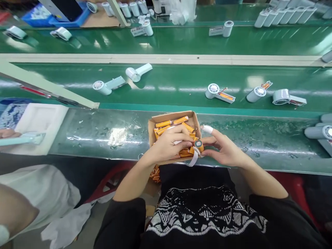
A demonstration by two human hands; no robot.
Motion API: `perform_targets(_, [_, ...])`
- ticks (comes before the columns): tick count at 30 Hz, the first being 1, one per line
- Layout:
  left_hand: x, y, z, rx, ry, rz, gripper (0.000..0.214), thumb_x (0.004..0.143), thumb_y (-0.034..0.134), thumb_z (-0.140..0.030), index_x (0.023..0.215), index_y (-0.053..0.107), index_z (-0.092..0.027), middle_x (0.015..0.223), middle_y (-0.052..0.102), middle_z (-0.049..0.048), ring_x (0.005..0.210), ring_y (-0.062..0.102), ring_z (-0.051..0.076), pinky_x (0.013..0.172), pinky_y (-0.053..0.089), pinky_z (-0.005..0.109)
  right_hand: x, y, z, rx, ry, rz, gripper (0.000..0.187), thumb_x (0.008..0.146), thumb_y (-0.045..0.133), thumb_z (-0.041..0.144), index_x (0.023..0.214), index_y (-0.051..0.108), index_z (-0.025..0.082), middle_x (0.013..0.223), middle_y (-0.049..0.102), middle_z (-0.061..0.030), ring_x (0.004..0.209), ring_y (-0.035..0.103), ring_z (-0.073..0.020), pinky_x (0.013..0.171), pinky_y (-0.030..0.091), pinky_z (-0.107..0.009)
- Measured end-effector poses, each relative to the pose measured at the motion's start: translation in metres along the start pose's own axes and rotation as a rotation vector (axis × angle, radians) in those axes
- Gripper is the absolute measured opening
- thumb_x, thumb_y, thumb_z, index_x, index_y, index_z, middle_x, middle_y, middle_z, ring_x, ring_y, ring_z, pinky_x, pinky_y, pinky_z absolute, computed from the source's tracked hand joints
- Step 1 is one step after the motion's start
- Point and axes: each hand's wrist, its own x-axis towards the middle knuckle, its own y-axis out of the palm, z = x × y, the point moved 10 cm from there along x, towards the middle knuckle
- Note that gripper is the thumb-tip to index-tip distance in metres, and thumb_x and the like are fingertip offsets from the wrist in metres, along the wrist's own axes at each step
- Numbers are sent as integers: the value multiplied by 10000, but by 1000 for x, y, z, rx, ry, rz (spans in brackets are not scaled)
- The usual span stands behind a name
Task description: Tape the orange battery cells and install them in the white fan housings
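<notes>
An orange cylindrical battery (199,145) with a dark round end stands tilted over the near right corner of a cardboard box (195,121). From the right, my right hand (223,148) pinches it between thumb and fingers; a white wrap covers one fingertip. My left hand (171,143) reaches over the box, its fingers closed in a pinch at the battery's left side. What those fingertips hold is hidden. A white strip (193,159) hangs from the battery over the box's front edge. More orange batteries (163,123) lie jumbled in the box, partly covered by my left hand.
Beyond the metal worktop (103,131) runs a green conveyor belt (171,86). Handheld-fan bodies lie along it, one with an open handle (225,97). A slanted post (46,86) stands at left. Another person's hand (9,134) is by a white tray (46,117).
</notes>
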Motion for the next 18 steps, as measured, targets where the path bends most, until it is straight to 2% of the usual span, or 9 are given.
perform_targets(3, [4, 0, -3, 13, 8, 124, 324, 1176, 444, -392, 988, 646, -222, 1092, 674, 77, 1033, 669, 211, 943, 588, 393, -1, 14, -5, 330, 74, 182, 857, 963, 806, 249, 1696, 363, 281, 1123, 829, -69, 979, 811, -204, 891, 677, -373])
perform_targets(5, [7, 2, -3, 36, -35, 219, 275, 1175, 396, -333, 998, 578, -228, 1080, 679, 72, 1012, 669, 212, 933, 580, 386, -2, 22, -7, 482, 134, 295, 868, 942, 842, 239, 1670, 369, 269, 1060, 812, -43, 904, 791, -168, 822, 660, -315])
perform_targets(7, [9, 6, -4, 90, -85, 310, 201, 1151, 409, -260, 1016, 555, -230, 967, 692, 37, 880, 669, 195, 830, 556, 340, -1, 29, -12, 545, 202, 366, 838, 927, 872, 249, 1621, 403, 252, 1033, 793, -30, 869, 771, -149, 797, 642, -289])
perform_targets(9, [14, 12, -12, 168, -89, 366, 129, 1113, 472, -225, 1037, 576, -225, 893, 703, 17, 787, 659, 185, 735, 508, 308, 1, 37, -19, 536, 264, 416, 734, 905, 900, 279, 1523, 509, 216, 1020, 776, -31, 867, 760, -149, 798, 640, -288])
perform_targets(11, [24, 19, -27, 197, -25, 398, 101, 1098, 524, -239, 1070, 619, -221, 931, 739, 31, 829, 687, 196, 729, 500, 304, 3, 40, -24, 495, 273, 431, 582, 868, 929, 302, 1365, 650, 180, 977, 762, -26, 855, 752, -154, 805, 647, -294])
perform_targets(13, [38, 23, -37, 131, 49, 439, 137, 1116, 538, -290, 1147, 658, -233, 1035, 777, 47, 931, 722, 203, 796, 533, 308, 5, 32, -28, 467, 245, 375, 434, 838, 950, 318, 1195, 750, 171, 915, 759, -18, 827, 752, -161, 809, 658, -303])
perform_targets(15, [58, 15, -23, 37, 54, 442, 216, 1123, 564, -372, 1276, 662, -256, 1118, 794, 50, 1009, 737, 200, 882, 563, 314, 3, 9, -36, 478, 230, 215, 420, 806, 979, 338, 1154, 792, 195, 901, 785, -25, 790, 767, -178, 806, 674, -332])
perform_targets(16, [71, 1, -2, 32, 13, 392, 272, 1117, 578, -406, 1335, 652, -260, 1139, 797, 52, 1031, 739, 201, 920, 571, 324, -1, -8, -42, 489, 226, 97, 458, 785, 996, 349, 1176, 799, 215, 916, 805, -36, 786, 783, -197, 802, 683, -354])
perform_targets(18, [94, -48, 65, 171, -164, 189, 327, 1104, 587, -414, 1369, 652, -236, 1160, 796, 69, 1077, 735, 219, 995, 571, 369, -16, -48, -58, 497, 219, -162, 545, 749, 1023, 366, 1235, 799, 262, 985, 844, -71, 829, 824, -257, 802, 700, -409])
